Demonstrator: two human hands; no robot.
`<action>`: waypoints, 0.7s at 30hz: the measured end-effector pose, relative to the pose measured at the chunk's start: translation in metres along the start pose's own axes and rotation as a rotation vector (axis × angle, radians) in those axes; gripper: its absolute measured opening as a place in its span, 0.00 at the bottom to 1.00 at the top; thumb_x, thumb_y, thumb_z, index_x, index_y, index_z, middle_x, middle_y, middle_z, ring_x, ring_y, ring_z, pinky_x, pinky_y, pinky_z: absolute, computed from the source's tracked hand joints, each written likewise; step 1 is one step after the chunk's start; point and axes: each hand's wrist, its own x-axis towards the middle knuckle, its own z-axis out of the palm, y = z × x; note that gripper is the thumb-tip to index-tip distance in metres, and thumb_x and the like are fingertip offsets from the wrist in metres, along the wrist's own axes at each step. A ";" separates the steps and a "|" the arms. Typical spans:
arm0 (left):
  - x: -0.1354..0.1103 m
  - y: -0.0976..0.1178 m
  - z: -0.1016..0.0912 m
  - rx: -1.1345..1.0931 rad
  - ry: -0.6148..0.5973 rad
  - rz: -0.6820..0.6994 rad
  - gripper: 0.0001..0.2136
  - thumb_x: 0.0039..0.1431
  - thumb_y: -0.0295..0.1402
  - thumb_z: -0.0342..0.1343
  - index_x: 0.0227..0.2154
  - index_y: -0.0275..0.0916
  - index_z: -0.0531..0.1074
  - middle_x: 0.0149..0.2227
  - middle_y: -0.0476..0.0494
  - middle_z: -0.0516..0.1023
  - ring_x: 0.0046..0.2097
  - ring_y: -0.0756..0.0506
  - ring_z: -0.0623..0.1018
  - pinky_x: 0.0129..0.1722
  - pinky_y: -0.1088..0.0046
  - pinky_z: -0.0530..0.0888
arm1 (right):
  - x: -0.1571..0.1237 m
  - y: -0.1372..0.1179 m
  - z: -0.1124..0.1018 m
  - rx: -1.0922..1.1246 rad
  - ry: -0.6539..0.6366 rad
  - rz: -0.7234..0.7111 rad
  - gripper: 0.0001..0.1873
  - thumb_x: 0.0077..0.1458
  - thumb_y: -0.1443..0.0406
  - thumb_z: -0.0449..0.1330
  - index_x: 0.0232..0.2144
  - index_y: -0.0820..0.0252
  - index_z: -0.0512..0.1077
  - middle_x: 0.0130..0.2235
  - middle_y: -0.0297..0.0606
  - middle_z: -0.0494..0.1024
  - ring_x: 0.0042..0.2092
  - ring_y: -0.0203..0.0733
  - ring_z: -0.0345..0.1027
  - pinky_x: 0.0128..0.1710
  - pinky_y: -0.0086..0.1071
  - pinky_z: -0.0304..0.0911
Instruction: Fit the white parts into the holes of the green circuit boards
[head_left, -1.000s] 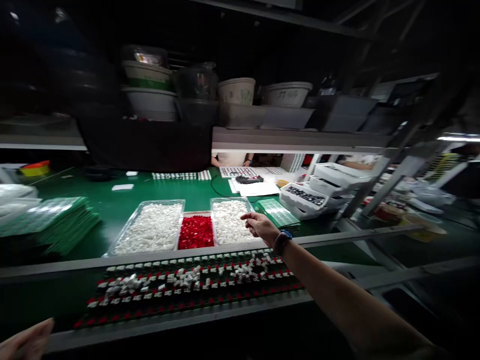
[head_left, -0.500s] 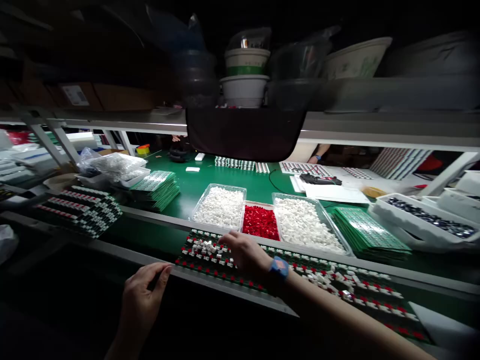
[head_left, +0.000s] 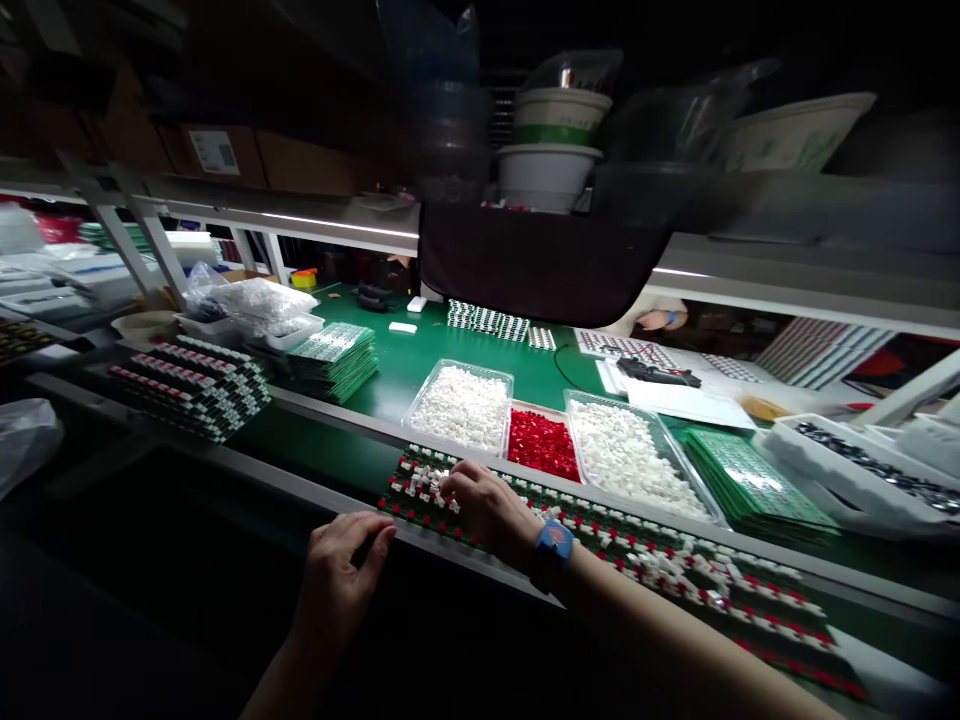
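My left hand (head_left: 346,570) is at the front left corner of a long green circuit board (head_left: 420,508), thumb and forefinger drawn together in a pinch. Whether it grips the board's edge or a small piece is too dark to tell. My right hand (head_left: 491,505), with a blue band (head_left: 555,543) at the wrist, bends its fingers down over loose white pieces (head_left: 426,482) at the board's left end. Its fingertips are closed, and what they hold is hidden. Rows of red and white parts cover the board, and more loose white pieces (head_left: 667,565) lie towards its right end.
Behind the board stand two clear trays of white pieces (head_left: 463,408) (head_left: 630,455) with red pieces (head_left: 543,445) between. Stacked boards (head_left: 335,360) (head_left: 750,480) flank them. Filled boards (head_left: 191,385) pile up at left. A shelf hangs overhead; another person's hand (head_left: 656,320) shows across the table.
The view has swung, so the bench sits further right in the picture. Along the board, my right hand has moved left onto the loose white pieces. My left hand has come closer to the corner.
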 end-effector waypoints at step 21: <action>0.025 0.074 0.045 0.026 0.016 0.393 0.10 0.61 0.27 0.50 0.41 0.40 0.74 0.37 0.41 0.79 0.40 0.41 0.76 0.41 0.64 0.72 | -0.027 -0.047 -0.025 1.651 0.272 0.711 0.21 0.47 0.61 0.63 0.44 0.65 0.70 0.40 0.46 0.78 0.43 0.44 0.72 0.46 0.37 0.64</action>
